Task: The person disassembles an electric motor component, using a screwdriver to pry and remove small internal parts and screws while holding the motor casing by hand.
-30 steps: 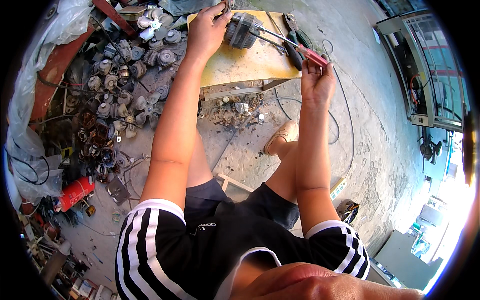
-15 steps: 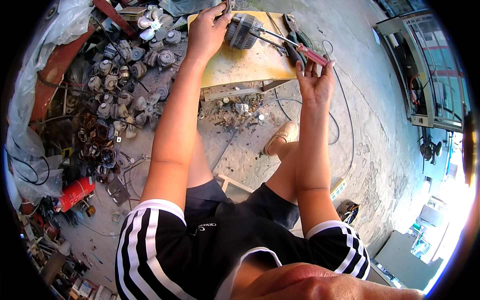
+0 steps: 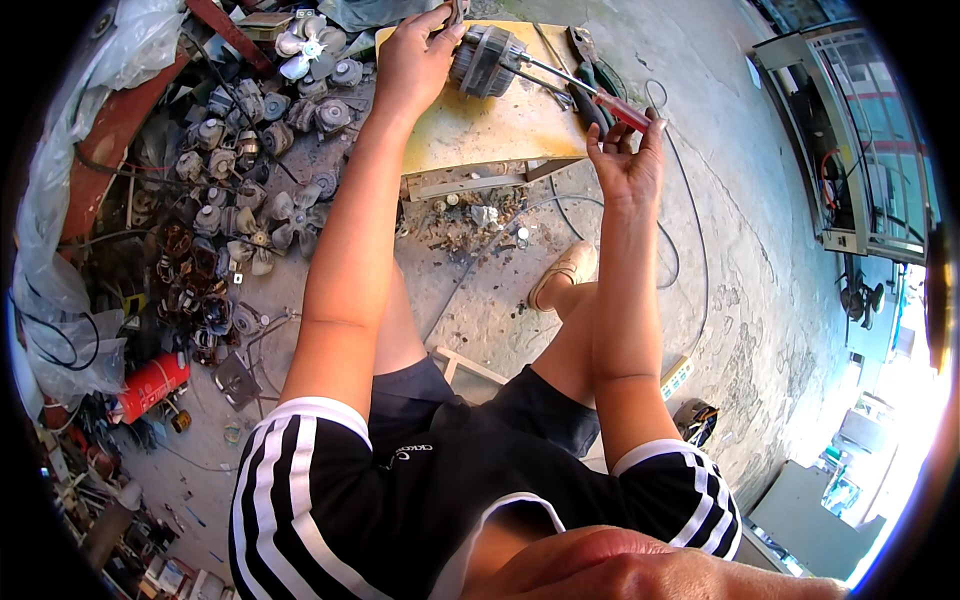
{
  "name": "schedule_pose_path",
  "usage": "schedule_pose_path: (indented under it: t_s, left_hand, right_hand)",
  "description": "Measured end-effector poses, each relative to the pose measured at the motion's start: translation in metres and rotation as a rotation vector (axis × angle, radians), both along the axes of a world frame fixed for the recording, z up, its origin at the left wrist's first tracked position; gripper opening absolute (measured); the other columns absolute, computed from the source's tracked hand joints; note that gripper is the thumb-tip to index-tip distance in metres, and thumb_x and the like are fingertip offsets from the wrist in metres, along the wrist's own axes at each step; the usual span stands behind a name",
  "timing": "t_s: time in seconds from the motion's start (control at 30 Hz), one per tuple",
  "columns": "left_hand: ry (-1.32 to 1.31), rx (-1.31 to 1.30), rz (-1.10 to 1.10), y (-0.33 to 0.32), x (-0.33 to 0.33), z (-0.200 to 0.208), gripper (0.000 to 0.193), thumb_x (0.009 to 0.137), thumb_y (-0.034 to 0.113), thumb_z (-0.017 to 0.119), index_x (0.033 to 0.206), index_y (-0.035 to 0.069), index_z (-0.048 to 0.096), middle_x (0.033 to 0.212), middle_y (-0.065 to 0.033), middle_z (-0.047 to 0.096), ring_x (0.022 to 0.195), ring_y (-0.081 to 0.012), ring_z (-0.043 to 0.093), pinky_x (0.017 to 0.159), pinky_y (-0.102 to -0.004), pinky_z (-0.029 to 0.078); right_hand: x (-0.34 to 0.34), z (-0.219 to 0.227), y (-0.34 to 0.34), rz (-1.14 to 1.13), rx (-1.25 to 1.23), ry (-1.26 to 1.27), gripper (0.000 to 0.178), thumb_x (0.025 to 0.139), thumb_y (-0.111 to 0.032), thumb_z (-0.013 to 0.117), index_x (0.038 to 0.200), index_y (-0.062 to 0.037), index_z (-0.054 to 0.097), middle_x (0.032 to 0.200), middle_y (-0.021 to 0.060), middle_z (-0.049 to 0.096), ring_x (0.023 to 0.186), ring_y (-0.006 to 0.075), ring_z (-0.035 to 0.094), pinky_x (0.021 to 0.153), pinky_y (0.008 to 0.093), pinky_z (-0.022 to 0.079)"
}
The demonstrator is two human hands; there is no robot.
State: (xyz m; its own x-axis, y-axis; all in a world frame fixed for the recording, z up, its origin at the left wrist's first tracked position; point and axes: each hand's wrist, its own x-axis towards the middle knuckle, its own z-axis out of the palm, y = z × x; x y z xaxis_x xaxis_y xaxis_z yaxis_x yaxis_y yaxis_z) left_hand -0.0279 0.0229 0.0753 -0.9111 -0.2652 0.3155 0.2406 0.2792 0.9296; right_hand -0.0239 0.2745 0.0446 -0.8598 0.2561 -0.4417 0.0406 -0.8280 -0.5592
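Note:
A small electric motor (image 3: pixel 487 62) with a dark, ribbed body rests on a worn yellow tabletop (image 3: pixel 470 140). My left hand (image 3: pixel 415 68) is closed at the motor's left end, its fingers around a grey metal part there. With its fingertips and thumb, my right hand (image 3: pixel 632 165) holds the red handle of a screwdriver (image 3: pixel 622 111). The screwdriver's long shaft reaches left to the motor's right end, where its tip meets the metal. Exactly what the tip sits in is too small to make out. Dark-handled pliers (image 3: pixel 585 60) lie just behind the shaft.
Used motors (image 3: pixel 330 117) and fan blades (image 3: pixel 300 48) are heaped on the floor at left, near a red cylinder (image 3: pixel 152 387). A grey cable (image 3: pixel 700 230) runs over the concrete to a power strip (image 3: pixel 677 378) at right. A glass-sided cabinet (image 3: pixel 850 130) stands far right.
The red screwdriver handle has turned a little in my right fingers, and those fingers have shifted slightly left. My left hand and the motor stay in place.

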Motion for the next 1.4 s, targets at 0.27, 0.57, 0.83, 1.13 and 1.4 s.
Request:
schedule_pose_path:
  t_s: [0.27, 0.57, 0.83, 1.13, 1.4]
  left_hand:
    - [-0.014, 0.039, -0.016, 0.003, -0.001, 0.0, 0.01, 0.091, 0.008, 0.057, 0.09, -0.001, 0.062, 0.072, -0.0022, 0.055, 0.058, -0.0087, 0.049, 0.051, -0.0251, 0.039]
    - [-0.006, 0.004, -0.007, 0.003, 0.0, 0.001, 0.01, 0.09, 0.007, 0.057, 0.09, -0.001, 0.062, 0.073, -0.0038, 0.055, 0.058, -0.0104, 0.05, 0.051, -0.0265, 0.04]
    - [-0.033, 0.037, -0.021, -0.001, 0.0, -0.002, 0.009, 0.09, 0.008, 0.057, 0.09, 0.0, 0.062, 0.076, -0.0034, 0.055, 0.059, -0.0103, 0.049, 0.051, -0.0267, 0.039]
    - [0.021, 0.008, 0.004, -0.001, 0.0, -0.003, 0.01, 0.09, 0.008, 0.057, 0.091, 0.0, 0.062, 0.076, -0.0037, 0.056, 0.059, -0.0099, 0.05, 0.051, -0.0261, 0.04]
    - [0.001, 0.024, 0.006, 0.004, -0.001, 0.0, 0.01, 0.09, 0.008, 0.058, 0.092, 0.0, 0.063, 0.074, -0.0033, 0.056, 0.058, -0.0097, 0.05, 0.051, -0.0259, 0.04]
  right_hand:
    - [-0.016, -0.035, 0.027, 0.088, -0.043, 0.189, 0.026, 0.097, -0.029, 0.052, 0.122, -0.0231, 0.054, 0.112, 0.0025, 0.053, 0.099, 0.0151, 0.055, 0.09, 0.0464, 0.042]
    - [-0.01, -0.025, 0.02, 0.056, 0.048, 0.155, 0.023, 0.097, -0.032, 0.05, 0.117, -0.0214, 0.058, 0.111, 0.0034, 0.056, 0.1, 0.0171, 0.057, 0.094, 0.0512, 0.039]
    - [0.002, -0.001, 0.0, -0.02, 0.01, 0.047, 0.027, 0.098, -0.02, 0.048, 0.125, -0.015, 0.05, 0.121, 0.0069, 0.054, 0.111, 0.0232, 0.054, 0.097, 0.0476, 0.038]
    - [-0.009, -0.025, 0.014, 0.051, 0.008, 0.154, 0.033, 0.097, -0.024, 0.052, 0.129, -0.0161, 0.048, 0.118, 0.0083, 0.053, 0.108, 0.0228, 0.054, 0.1, 0.0464, 0.037]
    - [-0.018, -0.039, 0.023, 0.02, 0.038, 0.245, 0.029, 0.098, -0.031, 0.05, 0.124, -0.0174, 0.051, 0.117, 0.0099, 0.054, 0.11, 0.0256, 0.054, 0.098, 0.0447, 0.042]
